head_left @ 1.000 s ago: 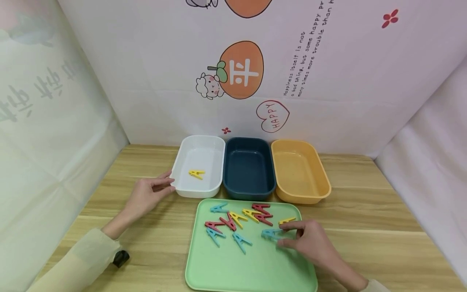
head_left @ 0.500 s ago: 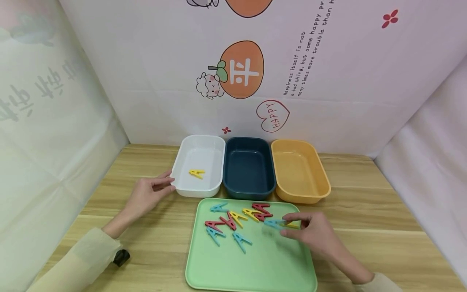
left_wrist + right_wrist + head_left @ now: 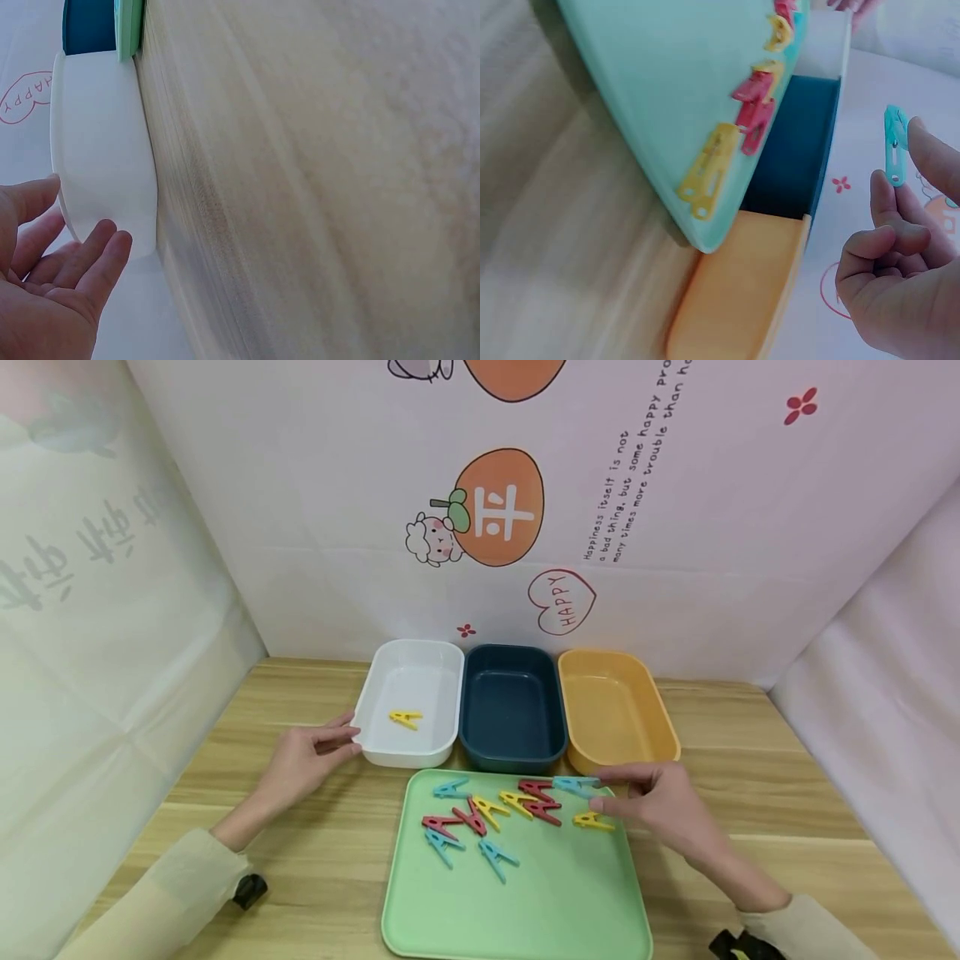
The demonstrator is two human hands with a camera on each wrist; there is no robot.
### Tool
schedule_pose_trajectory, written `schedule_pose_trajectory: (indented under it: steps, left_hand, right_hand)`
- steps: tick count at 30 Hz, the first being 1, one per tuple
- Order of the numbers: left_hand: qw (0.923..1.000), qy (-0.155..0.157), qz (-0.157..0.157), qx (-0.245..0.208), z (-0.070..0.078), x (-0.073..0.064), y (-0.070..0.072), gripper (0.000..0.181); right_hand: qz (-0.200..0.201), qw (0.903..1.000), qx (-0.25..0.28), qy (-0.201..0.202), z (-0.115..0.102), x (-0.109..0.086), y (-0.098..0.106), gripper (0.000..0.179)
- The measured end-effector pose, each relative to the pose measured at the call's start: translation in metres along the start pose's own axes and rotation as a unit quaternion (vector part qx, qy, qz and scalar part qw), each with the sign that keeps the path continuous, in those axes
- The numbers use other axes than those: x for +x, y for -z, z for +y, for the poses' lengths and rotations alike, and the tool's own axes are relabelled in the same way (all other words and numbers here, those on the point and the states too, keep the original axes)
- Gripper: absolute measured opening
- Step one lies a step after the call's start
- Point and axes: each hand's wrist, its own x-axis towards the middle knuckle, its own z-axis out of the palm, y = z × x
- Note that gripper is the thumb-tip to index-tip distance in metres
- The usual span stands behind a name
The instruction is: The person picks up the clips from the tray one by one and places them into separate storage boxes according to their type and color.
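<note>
My right hand (image 3: 663,802) pinches a light blue clothespin (image 3: 576,786) between thumb and fingers, above the far right corner of the green tray (image 3: 517,910). In the right wrist view the same clothespin (image 3: 894,146) stands out from the fingertips. Below it a yellow clothespin (image 3: 592,821) lies on the tray, with red clothespins (image 3: 542,810) to its left. At the left, fingertips of my left hand (image 3: 303,764) touch the outer edge of the white box (image 3: 408,758); the left wrist view shows these fingers loosely bent by its wall. One yellow clothespin (image 3: 406,719) lies inside that box.
A dark blue box (image 3: 512,760) and an orange box (image 3: 622,764) stand in a row beside the white one, behind the tray. More blue, yellow and red clothespins are spread over the tray's far half. A printed cloth (image 3: 337,527) hangs behind the boxes.
My right hand has lifted the light blue clothespin from the tray's right part and carried it away from me towards the boxes. The yellow clothespin beneath shows fully now. The left hand stays put.
</note>
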Motion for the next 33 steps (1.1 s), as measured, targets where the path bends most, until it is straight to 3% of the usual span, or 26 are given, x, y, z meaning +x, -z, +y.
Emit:
schedule_pose_trajectory:
  steps: [15, 33]
  left_hand:
    - [1.0, -0.001, 0.004, -0.001, -0.001, 0.0, 0.0, 0.031]
    - [1.0, -0.003, 0.001, -0.003, -0.001, 0.0, 0.0, 0.031]
  right_hand:
    - [0.01, 0.9991, -0.04, 0.008, -0.023, 0.027, 0.02, 0.046]
    - [-0.007, 0.998, -0.061, 0.015, -0.048, 0.074, 0.015, 0.045]
